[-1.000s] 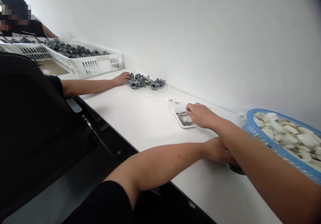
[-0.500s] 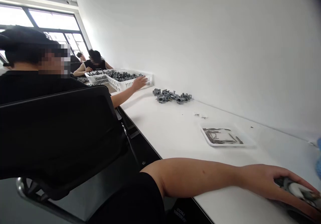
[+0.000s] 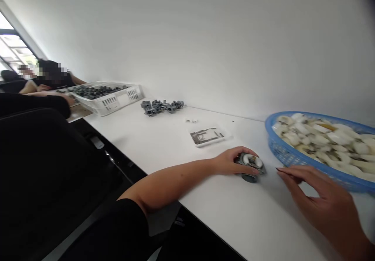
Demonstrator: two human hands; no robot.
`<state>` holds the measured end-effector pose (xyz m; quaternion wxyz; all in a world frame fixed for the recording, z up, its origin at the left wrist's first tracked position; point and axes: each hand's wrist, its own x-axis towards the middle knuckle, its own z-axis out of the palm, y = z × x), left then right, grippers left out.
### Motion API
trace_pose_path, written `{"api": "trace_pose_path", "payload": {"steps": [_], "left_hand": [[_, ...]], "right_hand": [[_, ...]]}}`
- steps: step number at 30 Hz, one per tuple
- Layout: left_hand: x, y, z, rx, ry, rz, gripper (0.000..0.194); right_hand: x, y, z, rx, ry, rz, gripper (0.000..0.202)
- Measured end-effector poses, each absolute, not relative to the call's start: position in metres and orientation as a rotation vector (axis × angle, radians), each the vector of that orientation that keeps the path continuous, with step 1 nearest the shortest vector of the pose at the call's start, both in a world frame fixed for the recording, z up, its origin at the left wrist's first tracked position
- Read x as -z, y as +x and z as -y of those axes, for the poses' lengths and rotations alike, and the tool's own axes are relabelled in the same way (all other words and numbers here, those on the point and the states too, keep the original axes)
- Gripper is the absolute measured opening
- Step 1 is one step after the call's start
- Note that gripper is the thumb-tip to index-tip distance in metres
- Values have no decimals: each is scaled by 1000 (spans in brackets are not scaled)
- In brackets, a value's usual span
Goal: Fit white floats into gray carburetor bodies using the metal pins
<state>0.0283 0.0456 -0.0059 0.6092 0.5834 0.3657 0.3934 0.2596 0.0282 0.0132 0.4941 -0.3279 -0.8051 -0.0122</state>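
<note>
Firmly clasped: grey part (image 3: pixel 250 165) (left hand (image 3: pixel 231 162))

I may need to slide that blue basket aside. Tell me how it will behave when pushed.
The blue basket is heaped with white pieces, so it probably feels heavy and drags. Its wide, low shape likely resists tipping. The slotted plastic wall may flex, and top pieces could spill.

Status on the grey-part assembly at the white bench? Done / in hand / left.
Done: apparently a small pile of grey metal parts by the wall.
In hand: the left hand grips one grey part with a white piece on it; the right hand hovers open beside the blue basket.
Left: the basket is heaped with white pieces; the white crate holds many grey parts.
</note>
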Motion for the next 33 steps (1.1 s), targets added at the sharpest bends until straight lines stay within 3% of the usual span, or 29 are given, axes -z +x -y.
{"api": "trace_pose_path", "payload": {"steps": [18,33], "left_hand": [[8,26,-40,-943,1360,-698,55],[1,29,-36,-887,1340,-764,63]], "right_hand": [[-7,252,-18,-628,-1040,1957,15],[-6,247,-14,-427,-1023,2059,12]]}}
